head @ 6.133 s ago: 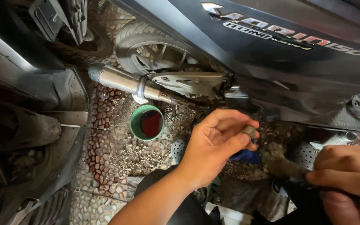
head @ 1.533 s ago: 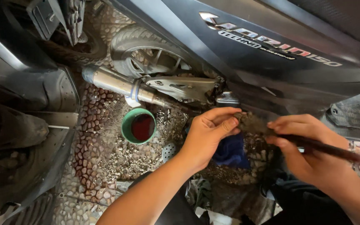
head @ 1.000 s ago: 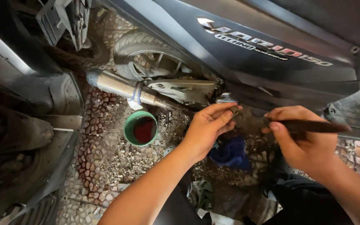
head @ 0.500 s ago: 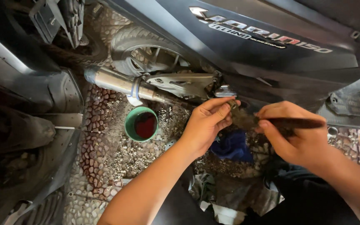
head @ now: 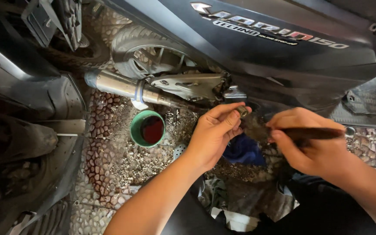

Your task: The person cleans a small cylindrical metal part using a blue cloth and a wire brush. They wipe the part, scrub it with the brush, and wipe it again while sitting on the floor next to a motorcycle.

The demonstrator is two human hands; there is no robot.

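Scooter body panel (head: 257, 56): glossy dark plastic, long and curved, across the far right.
Rear wheel (head: 146, 54): ribbed black tyre on a spoked alloy rim, far centre.
Ground (head: 109, 152): rounded pebbles set in mortar, gritty with dirt.
Exhaust pipe (head: 118, 85): dull metal tube with a clamp band, left of centre, just beyond the cup.
Left hand (head: 214, 135): thumb and fingertips closed on a small bolt (head: 242, 112), grimy and round-headed, held up near the underside of the scooter at centre.
Right hand (head: 314, 148): curled shut around a dark brush handle (head: 314, 132); the dirty bristle end touches the bolt.
Green cup (head: 148, 129): round plastic, holds dark red liquid, stands on the pebbles left of the left hand.
Blue rag (head: 244, 150): crumpled cloth, below both hands.
Change from half a second ago: hands remain together at the bolt; cup unmoved.
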